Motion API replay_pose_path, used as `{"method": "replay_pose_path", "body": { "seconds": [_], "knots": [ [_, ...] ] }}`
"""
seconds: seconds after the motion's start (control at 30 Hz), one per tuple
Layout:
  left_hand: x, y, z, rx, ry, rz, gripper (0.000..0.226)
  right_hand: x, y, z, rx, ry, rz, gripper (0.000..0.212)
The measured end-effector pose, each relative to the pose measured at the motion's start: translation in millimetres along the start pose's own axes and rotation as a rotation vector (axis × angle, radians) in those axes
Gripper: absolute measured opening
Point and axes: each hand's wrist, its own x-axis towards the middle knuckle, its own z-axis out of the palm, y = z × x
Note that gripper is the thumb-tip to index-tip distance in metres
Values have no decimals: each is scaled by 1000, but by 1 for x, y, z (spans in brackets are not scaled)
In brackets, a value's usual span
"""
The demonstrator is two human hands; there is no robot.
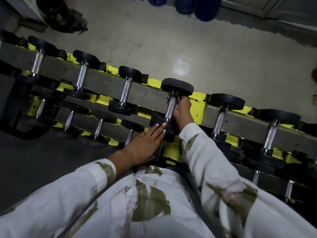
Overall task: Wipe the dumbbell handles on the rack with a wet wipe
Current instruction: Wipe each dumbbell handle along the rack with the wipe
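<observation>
A yellow rack point(199, 107) carries rows of black dumbbells with knurled chrome handles. My right hand point(182, 109) is wrapped round the far end of one chrome handle point(169, 109) on the top row, pressing a pale wet wipe point(171, 97) against it just under the black head point(177, 86). Only a small edge of the wipe shows past my fingers. My left hand point(144, 145) lies flat with straight fingers on the near black head point(169, 133) of the same dumbbell, fingertips next to the handle's near end.
More dumbbells sit left point(126, 90) and right point(220, 119) on the top row, with smaller ones on the lower rows. Beyond the rack lies bare concrete floor point(188, 48). Blue containers point(204, 7) stand at the far wall, and a dark heap point(66, 19) at the far left.
</observation>
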Motion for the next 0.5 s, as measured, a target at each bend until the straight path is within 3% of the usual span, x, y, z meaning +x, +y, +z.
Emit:
{"method": "replay_pose_path", "body": {
  "seconds": [0.13, 0.3, 0.37, 0.5],
  "knots": [
    [-1, 3, 1, -10, 7, -16, 95, -15, 27, -9, -353, 196, -445, 24],
    [-3, 4, -1, -24, 9, -13, 98, -37, 21, -30, -898, 175, -1015, 7],
    [-4, 2, -1, -25, 13, 2, 97, -40, 21, -41, -1060, 65, -1073, 9],
    [-3, 0, 1, -34, 14, 17, 97, -47, 8, -54, -1365, -229, -1016, 26]
  ]
}}
